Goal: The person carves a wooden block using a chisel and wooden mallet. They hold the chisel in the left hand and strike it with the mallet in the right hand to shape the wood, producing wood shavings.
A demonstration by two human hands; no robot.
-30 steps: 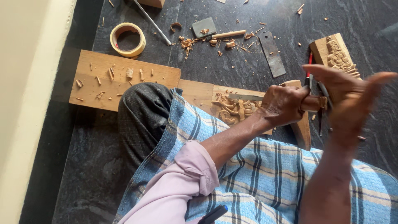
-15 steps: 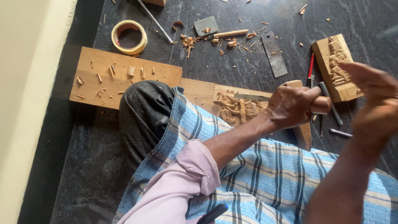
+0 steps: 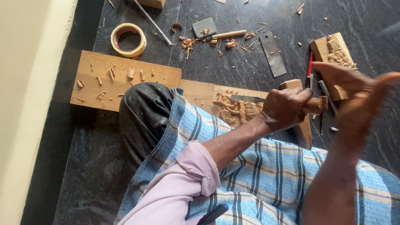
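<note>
Head view shows the left hand [image 3: 285, 109] closed on a chisel's wooden handle [image 3: 314, 105], blade on the half-carved relief panel [image 3: 235, 109] beside the knee, right hand [image 3: 354, 93] raised open, much carving seemingly left.

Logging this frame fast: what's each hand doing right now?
Left hand: closed around a chisel handle, blade on the carving.
Right hand: open, raised, holding nothing.
</note>
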